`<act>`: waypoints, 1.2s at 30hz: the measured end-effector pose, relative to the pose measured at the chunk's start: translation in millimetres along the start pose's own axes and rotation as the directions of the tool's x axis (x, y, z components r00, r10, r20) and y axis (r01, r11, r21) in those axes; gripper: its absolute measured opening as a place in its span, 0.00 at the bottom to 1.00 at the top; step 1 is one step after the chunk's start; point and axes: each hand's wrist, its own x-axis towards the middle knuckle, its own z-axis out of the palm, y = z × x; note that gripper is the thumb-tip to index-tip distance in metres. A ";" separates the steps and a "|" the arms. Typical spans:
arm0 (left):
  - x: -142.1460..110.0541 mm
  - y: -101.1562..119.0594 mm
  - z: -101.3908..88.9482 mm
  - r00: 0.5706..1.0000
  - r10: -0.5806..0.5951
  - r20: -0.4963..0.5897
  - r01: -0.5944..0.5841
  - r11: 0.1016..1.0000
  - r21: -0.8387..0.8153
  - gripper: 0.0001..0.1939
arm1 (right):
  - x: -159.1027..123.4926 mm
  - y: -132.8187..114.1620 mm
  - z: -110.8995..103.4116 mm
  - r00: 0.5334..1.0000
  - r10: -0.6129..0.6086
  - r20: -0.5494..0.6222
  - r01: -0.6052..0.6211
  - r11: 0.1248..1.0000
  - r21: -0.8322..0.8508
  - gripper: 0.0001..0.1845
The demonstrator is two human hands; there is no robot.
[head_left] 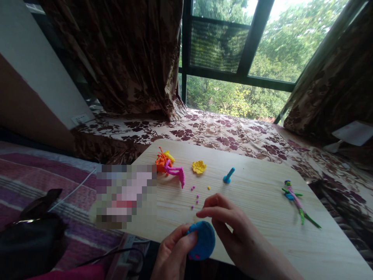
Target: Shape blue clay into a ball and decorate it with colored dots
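My left hand (pixel 175 252) grips a round, flat piece of blue modelling clay (pixel 205 241) at the table's near edge, thumb pressed on its face. Small pink spots show at the lower rim of that disc. Just above and to the right, my right hand (pixel 225 217) has its fingers bent but apart, with nothing visible between them. Several tiny purple clay balls (pixel 197 197) and a yellow one (pixel 208 188) lie beyond its fingertips. Farther back are a yellow clay flower shape (pixel 199 167) and a blue clay stem on a small base (pixel 229 176).
An orange, yellow and magenta clay figure (pixel 163 163) lies at the table's far left. On the right is a pink and green clay figure (pixel 295 197). A blurred-out patch covers the left table edge. Behind the wooden table (pixel 256 186) runs a flowered window ledge (pixel 210 128).
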 end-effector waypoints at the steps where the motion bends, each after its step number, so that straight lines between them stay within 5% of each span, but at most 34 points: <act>1: 0.4 0.5 -0.3 1.000 0.008 -0.018 -0.008 1.000 0.007 0.06 | 0.0 2.6 -0.8 0.999 0.027 -0.021 -0.027 1.000 -0.004 0.18; 7: 1.2 0.8 -3.9 0.995 0.056 -0.082 -0.048 0.993 0.104 0.08 | -3.1 22.9 -5.5 0.962 0.253 0.099 -0.259 0.965 0.046 0.17; 15: 1.6 -0.3 -10.9 0.999 -0.004 -0.048 0.006 0.999 0.043 0.09 | 8.2 27.1 -11.2 0.960 0.168 0.225 -0.184 0.981 0.052 0.16; 18: 5.4 1.9 -19.5 0.991 0.002 -0.135 -0.002 1.000 -0.001 0.06 | 21.3 50.5 -10.6 0.979 0.191 0.068 -0.176 0.966 -0.189 0.12; 20: 8.1 5.2 -24.5 0.983 -0.006 -0.181 -0.006 0.998 -0.065 0.08 | 31.5 71.6 -5.4 0.976 0.204 -0.074 -0.216 0.883 -0.417 0.11; 26: 15.3 12.9 -31.4 0.971 -0.112 -0.212 0.055 0.965 -0.256 0.07 | 54.4 106.4 24.1 0.978 0.205 -0.026 -0.186 0.822 -0.538 0.08; 31: 16.7 15.6 -31.7 0.939 -0.186 -0.290 0.101 0.954 -0.284 0.05 | 61.0 98.2 30.0 0.982 0.190 -0.007 -0.163 0.825 -0.541 0.08; 36: 14.3 16.8 -27.9 0.968 -0.132 -0.212 0.072 0.960 -0.269 0.05 | 43.9 56.2 17.2 0.988 0.154 -0.018 -0.148 0.899 -0.411 0.08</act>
